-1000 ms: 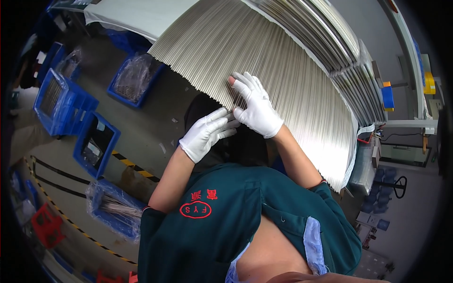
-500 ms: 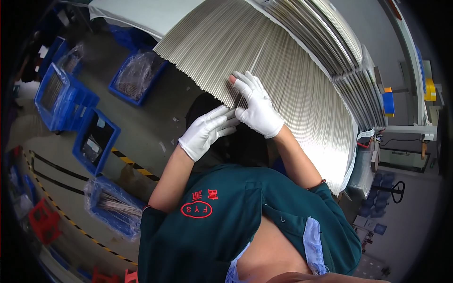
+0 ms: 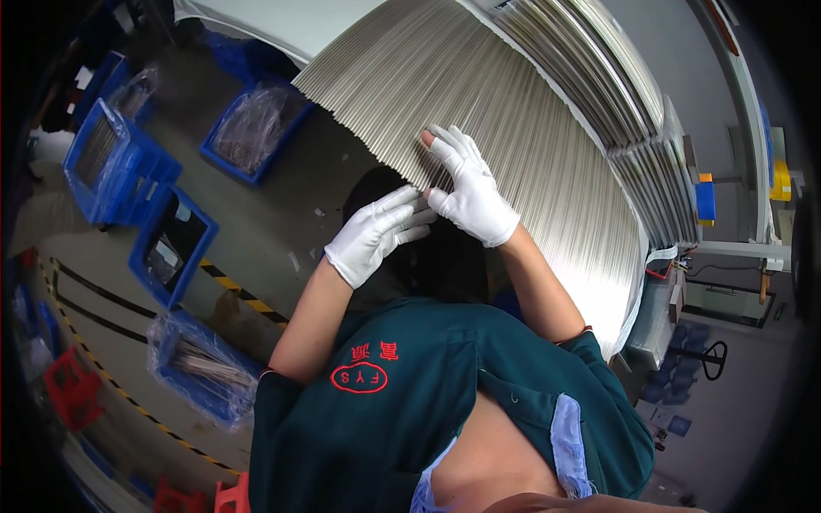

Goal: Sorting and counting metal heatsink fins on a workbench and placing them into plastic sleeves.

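Note:
A wide layer of thin silvery metal rods (image 3: 547, 171) lies side by side across the table in front of me. My right hand (image 3: 470, 190), in a white glove with bare thumb and index tips, rests over the rods near their close ends, its fingers stretched out and the thumb apart. My left hand (image 3: 375, 238), also white-gloved, is at the rods' near ends, fingers extended toward the right thumb. Neither hand visibly holds a rod. The left fingertips partly overlap the rod ends, so their exact contact is hidden.
Stacked bundles of metal strips (image 3: 633, 128) rise behind the rods. Blue crates (image 3: 256, 132) with plastic-wrapped parts stand on the floor at left, beside striped floor tape (image 3: 244, 295). Red stools (image 3: 75, 389) are at the lower left. A white-covered table (image 3: 248, 24) lies beyond.
The view has shifted slightly. A bright line among the rods beyond my right hand no longer shows. Both hands stay near the rod ends, with the right thumb a little farther from the left fingers.

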`<control>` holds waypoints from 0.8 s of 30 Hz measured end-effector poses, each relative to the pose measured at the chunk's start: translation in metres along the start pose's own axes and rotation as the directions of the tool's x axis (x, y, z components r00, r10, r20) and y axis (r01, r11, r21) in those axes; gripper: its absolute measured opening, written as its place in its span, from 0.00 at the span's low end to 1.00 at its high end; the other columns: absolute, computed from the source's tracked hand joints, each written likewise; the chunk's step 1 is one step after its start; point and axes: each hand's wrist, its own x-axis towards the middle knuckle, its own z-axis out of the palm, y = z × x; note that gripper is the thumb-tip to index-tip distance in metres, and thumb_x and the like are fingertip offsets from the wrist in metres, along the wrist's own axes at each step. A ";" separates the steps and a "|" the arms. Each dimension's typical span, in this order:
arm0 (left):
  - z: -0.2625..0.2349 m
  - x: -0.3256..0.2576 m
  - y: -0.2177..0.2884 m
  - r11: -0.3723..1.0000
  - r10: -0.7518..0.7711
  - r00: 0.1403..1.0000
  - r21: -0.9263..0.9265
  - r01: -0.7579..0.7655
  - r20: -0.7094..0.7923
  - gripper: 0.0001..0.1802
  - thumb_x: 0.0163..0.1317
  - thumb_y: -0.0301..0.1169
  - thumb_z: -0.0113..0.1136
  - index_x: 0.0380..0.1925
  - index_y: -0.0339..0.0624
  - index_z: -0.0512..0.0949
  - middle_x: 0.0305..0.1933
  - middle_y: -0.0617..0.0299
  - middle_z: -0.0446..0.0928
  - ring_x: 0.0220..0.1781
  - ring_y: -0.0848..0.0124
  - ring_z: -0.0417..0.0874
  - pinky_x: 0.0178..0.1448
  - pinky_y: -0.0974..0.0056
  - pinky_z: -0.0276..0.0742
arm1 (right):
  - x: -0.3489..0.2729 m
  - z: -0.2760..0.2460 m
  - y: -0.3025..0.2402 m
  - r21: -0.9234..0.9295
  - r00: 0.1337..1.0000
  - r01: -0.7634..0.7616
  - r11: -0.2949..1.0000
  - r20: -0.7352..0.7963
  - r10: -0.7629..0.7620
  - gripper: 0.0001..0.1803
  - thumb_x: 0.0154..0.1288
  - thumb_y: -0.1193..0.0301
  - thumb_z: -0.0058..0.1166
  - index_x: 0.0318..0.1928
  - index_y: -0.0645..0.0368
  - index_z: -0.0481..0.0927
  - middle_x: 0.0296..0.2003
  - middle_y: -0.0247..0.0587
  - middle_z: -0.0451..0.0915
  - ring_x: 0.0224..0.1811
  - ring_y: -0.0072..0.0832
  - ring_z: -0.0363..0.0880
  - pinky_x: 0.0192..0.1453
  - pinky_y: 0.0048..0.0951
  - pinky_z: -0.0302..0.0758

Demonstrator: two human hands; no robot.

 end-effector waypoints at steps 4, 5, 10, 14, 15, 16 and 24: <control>-0.004 0.000 -0.004 1.000 -0.002 1.000 0.000 0.002 0.005 0.33 0.66 0.31 0.49 0.65 0.27 0.49 0.65 0.45 0.60 0.63 0.55 0.68 0.65 0.53 0.65 | 0.004 0.002 -0.002 -0.040 0.999 0.032 0.999 0.006 -0.032 0.35 0.49 0.72 0.53 0.62 0.59 0.64 0.64 0.51 0.60 0.70 0.50 0.49 0.73 0.44 0.43; -0.003 0.000 -0.003 1.000 -0.002 1.000 -0.002 0.002 0.005 0.33 0.66 0.31 0.49 0.65 0.27 0.49 0.65 0.45 0.60 0.63 0.55 0.68 0.65 0.53 0.65 | 0.004 0.001 -0.002 -0.040 0.999 0.032 0.999 0.007 -0.032 0.35 0.49 0.72 0.53 0.62 0.59 0.64 0.64 0.51 0.60 0.70 0.50 0.49 0.73 0.44 0.43; -0.001 -0.001 -0.001 1.000 0.012 1.000 0.009 -0.012 -0.013 0.33 0.66 0.31 0.49 0.65 0.27 0.49 0.64 0.44 0.61 0.62 0.55 0.68 0.65 0.53 0.65 | 0.003 0.001 0.002 0.013 1.000 0.018 1.000 -0.004 -0.018 0.35 0.50 0.71 0.53 0.62 0.59 0.64 0.64 0.51 0.61 0.70 0.50 0.49 0.74 0.44 0.43; -0.002 -0.001 -0.001 0.999 0.029 0.999 -0.022 -0.030 -0.022 0.24 0.66 0.28 0.47 0.61 0.33 0.61 0.61 0.48 0.66 0.61 0.56 0.70 0.63 0.51 0.66 | 0.009 0.005 -0.001 -0.006 0.999 0.033 0.999 -0.011 -0.033 0.35 0.49 0.72 0.53 0.62 0.59 0.64 0.64 0.51 0.60 0.70 0.50 0.49 0.74 0.44 0.43; -0.002 -0.001 -0.001 0.999 0.031 0.999 -0.032 -0.032 -0.037 0.24 0.66 0.28 0.47 0.61 0.33 0.61 0.61 0.47 0.66 0.60 0.55 0.70 0.63 0.51 0.66 | 0.010 0.004 -0.002 -0.024 0.999 0.034 0.999 0.000 -0.034 0.35 0.49 0.71 0.53 0.62 0.58 0.64 0.64 0.51 0.60 0.70 0.50 0.48 0.74 0.44 0.43; -0.002 0.000 -0.001 0.999 0.030 0.998 -0.042 -0.033 -0.048 0.24 0.66 0.28 0.47 0.61 0.33 0.61 0.60 0.47 0.67 0.60 0.55 0.70 0.63 0.51 0.67 | 0.010 0.003 -0.003 -0.044 0.999 0.032 0.999 0.009 -0.031 0.35 0.49 0.71 0.53 0.62 0.58 0.64 0.64 0.51 0.60 0.70 0.50 0.48 0.74 0.44 0.43; -0.004 -0.001 0.004 0.998 0.051 0.997 -0.044 -0.053 -0.049 0.23 0.66 0.28 0.48 0.60 0.32 0.62 0.59 0.47 0.68 0.59 0.56 0.72 0.62 0.51 0.68 | 0.015 0.004 -0.002 0.000 1.000 0.014 1.000 0.013 -0.014 0.36 0.49 0.71 0.53 0.62 0.58 0.64 0.64 0.51 0.59 0.70 0.50 0.48 0.74 0.45 0.43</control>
